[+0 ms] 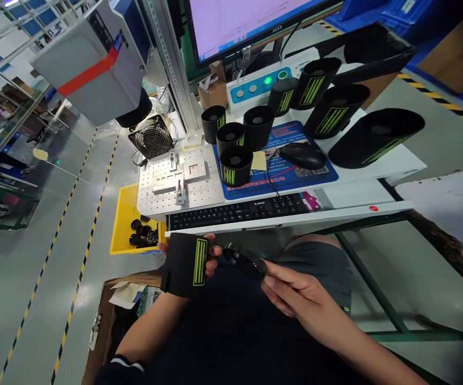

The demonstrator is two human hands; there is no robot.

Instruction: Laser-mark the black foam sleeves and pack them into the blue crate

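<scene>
My left hand [212,260] is wrapped round a black can cooler [181,264], a soft-looking sleeve with bright green stripes; most of the palm is hidden behind it. Between the thumb and fingers of my right hand [297,293] is a glossy black round lid-like part [245,261], tilted and apart from the cooler. On the desk ahead stand similar striped coolers, among them a short one [235,167] at the front of the group and a tall one [376,138] at the right.
A metal fixture plate [162,198] sits under a grey machine head [90,64]. Beside it lie a blue mat [291,184] with a mouse [303,155], and a keyboard [235,211] on a pulled-out tray. A yellow bin [124,214] holds black parts; a cardboard box [105,315] is below left.
</scene>
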